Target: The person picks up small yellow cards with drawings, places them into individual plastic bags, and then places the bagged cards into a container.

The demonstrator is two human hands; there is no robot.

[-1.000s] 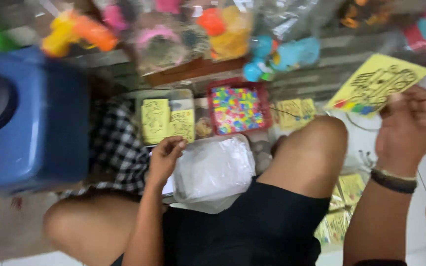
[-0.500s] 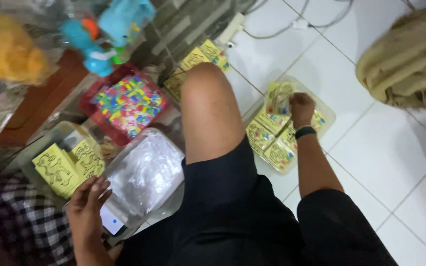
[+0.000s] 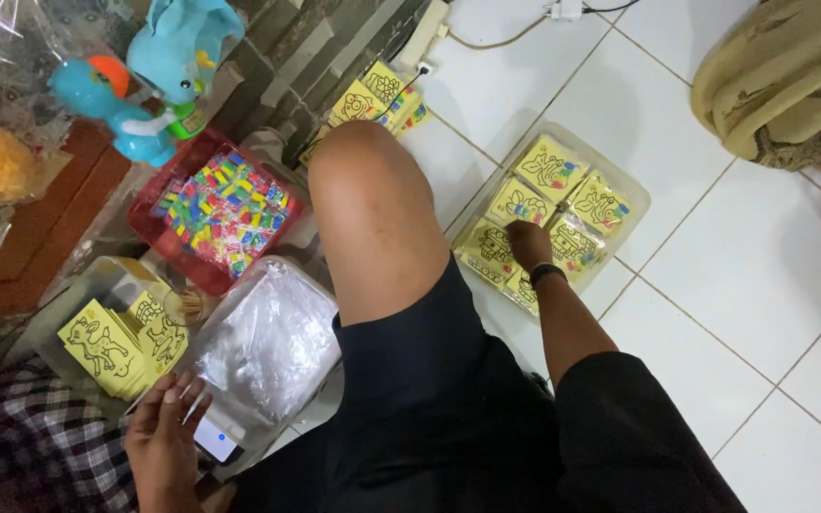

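— Yellow picture cards (image 3: 111, 344), a stack in a clear plastic tub at the floor's left edge: what's beside them?
— The left hand (image 3: 165, 439), fingers loosely spread, holding nothing, touching the clear plastic bag bundle (image 3: 268, 347).
— Further right?
— A red tray of coloured beads (image 3: 216, 211), then the bent knee.
— And the right hand (image 3: 529, 244)?
— It presses yellow packets inside a clear shallow tray (image 3: 634, 195) on white tiles; its grip I cannot tell.

A tray of cards (image 3: 610, 171) is set on the floor (image 3: 772, 285) right of the raised knee (image 3: 372, 209); a bead box (image 3: 216, 209) is placed left.
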